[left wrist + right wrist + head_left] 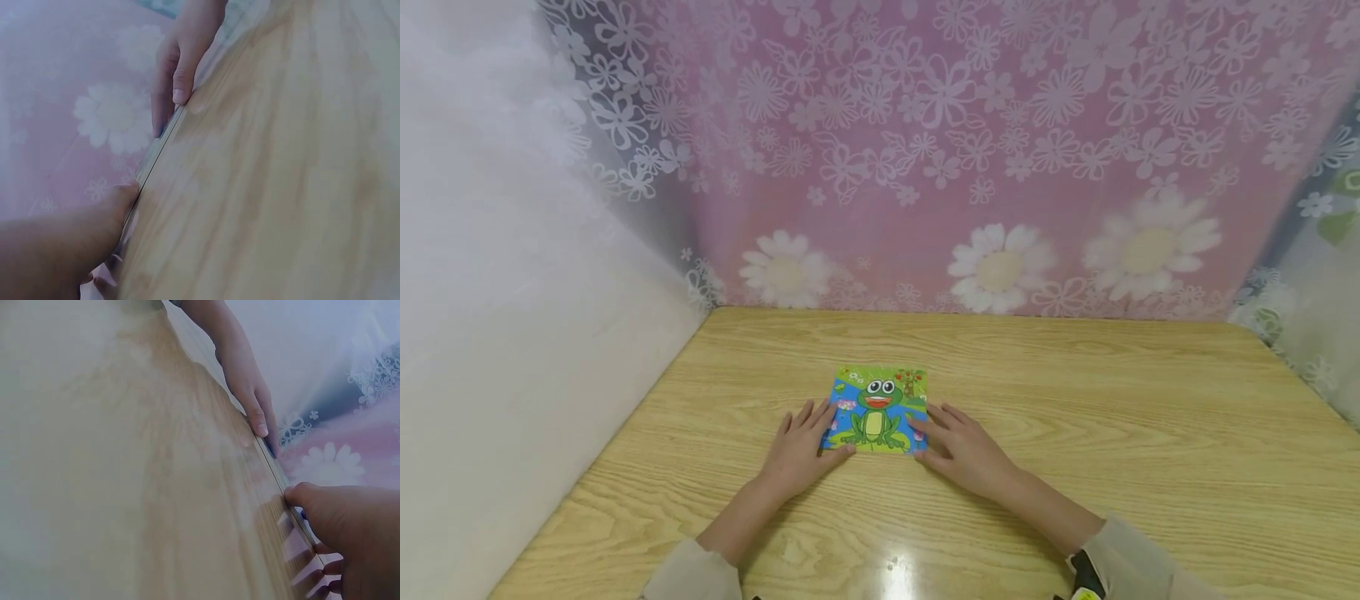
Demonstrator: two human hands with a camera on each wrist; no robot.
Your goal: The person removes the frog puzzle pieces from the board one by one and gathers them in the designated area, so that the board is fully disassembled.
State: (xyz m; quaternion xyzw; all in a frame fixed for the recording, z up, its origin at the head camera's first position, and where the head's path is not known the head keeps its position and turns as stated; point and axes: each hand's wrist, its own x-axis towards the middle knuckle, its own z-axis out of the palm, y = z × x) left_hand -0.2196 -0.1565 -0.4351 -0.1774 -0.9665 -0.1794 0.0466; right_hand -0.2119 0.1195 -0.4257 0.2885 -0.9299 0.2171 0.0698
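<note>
A roughly square, thin board with a frog picture [880, 408] lies flat on the wooden table, showing a green frog on blue and green. At its left edge, my left hand [801, 448] rests with fingers spread and extended, thumb at the lower left corner. On the opposite side, my right hand [964, 450] touches the right edge, its fingertips slightly over the picture. In the left wrist view the board appears only edge-on between my left hand [69, 244] and the other hand. The right wrist view shows the same thin edge beside my right hand [350, 525].
The wood-grain table [1075, 400] extends around the board on all sides. Behind it hangs a pink flowered curtain [880, 167]. A pale white curtain or wall covering [512, 292] borders the left, and more flowered fabric [1315, 292] the right.
</note>
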